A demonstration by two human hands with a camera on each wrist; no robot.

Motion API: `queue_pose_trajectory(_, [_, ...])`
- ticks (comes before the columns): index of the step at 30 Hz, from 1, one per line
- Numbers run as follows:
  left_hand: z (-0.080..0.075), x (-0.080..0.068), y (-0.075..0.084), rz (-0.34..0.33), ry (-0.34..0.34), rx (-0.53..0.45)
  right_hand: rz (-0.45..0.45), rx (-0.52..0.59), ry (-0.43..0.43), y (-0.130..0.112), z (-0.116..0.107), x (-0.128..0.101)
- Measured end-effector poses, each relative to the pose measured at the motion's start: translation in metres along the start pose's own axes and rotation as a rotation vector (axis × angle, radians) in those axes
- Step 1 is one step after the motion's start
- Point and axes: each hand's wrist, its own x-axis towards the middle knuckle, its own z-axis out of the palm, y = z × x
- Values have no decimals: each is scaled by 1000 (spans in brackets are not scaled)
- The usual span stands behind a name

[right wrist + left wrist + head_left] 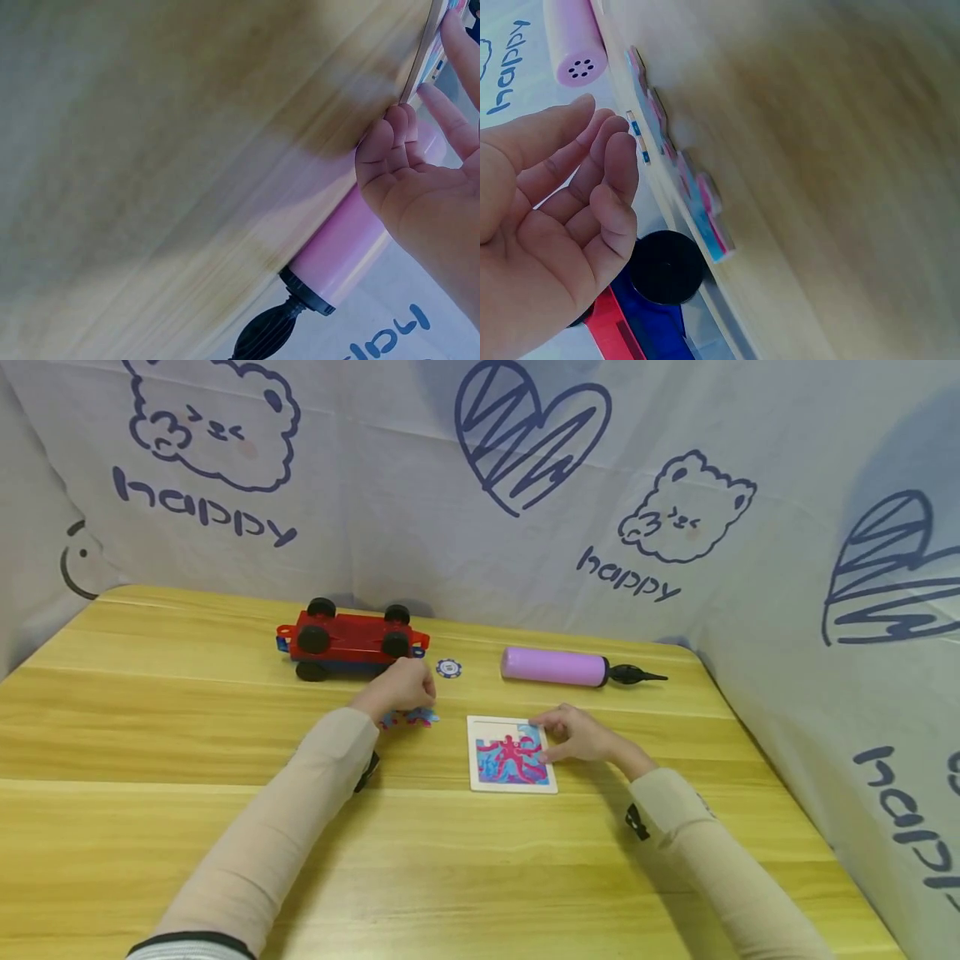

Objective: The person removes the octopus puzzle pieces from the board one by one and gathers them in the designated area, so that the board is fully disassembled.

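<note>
A wooden surface is seen from the head view, backed by a printed cloth with bears, hearts and the word "happy". The left hand is held over a small heap of loose puzzle pieces, which lie just at the 6 o'clock side of it; in the left wrist view the fingers are shown straight and relaxed, the palm open, with nothing gripped, and the pieces are seen lying flat on the wood close beside the fingertips. Whether the fingertips touch the pieces cannot be told. The right hand is rested at the 3 o'clock edge of a square puzzle board, on which a pink octopus on blue is pictured; its fingers are laid against the upper right corner of the board. In the right wrist view the fingers are seen loosely bent against the board's edge, and no closed grip around it is shown. The board lies flat near the middle of the surface, at 3 o'clock from the loose pieces and a little apart from them. At 12 o'clock from the left hand a red toy car with black wheels is placed, very near the knuckles. A small blue-and-white chip is lying between the car and a pink air pump, which is laid on its side at 12 o'clock from the board.
</note>
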Motion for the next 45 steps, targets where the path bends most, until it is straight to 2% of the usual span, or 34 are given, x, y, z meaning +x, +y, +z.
queue_pose_trajectory(4, [1, 0, 5, 26, -4, 3, -11, -5, -12, 2, 0, 0])
queue_pose_trajectory(10, [2, 2, 14, 17, -29, -18, -7, -4, -27, 3, -1, 1])
queue_pose_trajectory(17, [8, 8, 21, 80, -15, 40, 2, 37, -22, 7, 0, 0])
queue_pose_trajectory(21, [10, 11, 26, 43, -38, -11, 8, 39, -16, 8, 1, 0])
queue_pose_trajectory(24, [12, 12, 29, 50, -45, -43, 11, 35, -13, 9, 1, 0])
queue_pose_trajectory(31, [15, 13, 39, 125, -28, -4, 10, 41, -10, 9, 1, -1])
queue_pose_trajectory(39, [27, 23, 54, 88, -105, -109, 4, 78, -16, 8, 0, -1])
queue_pose_trajectory(45, [37, 32, 64, 102, -130, -104, 1, 93, -21, 8, -1, -2])
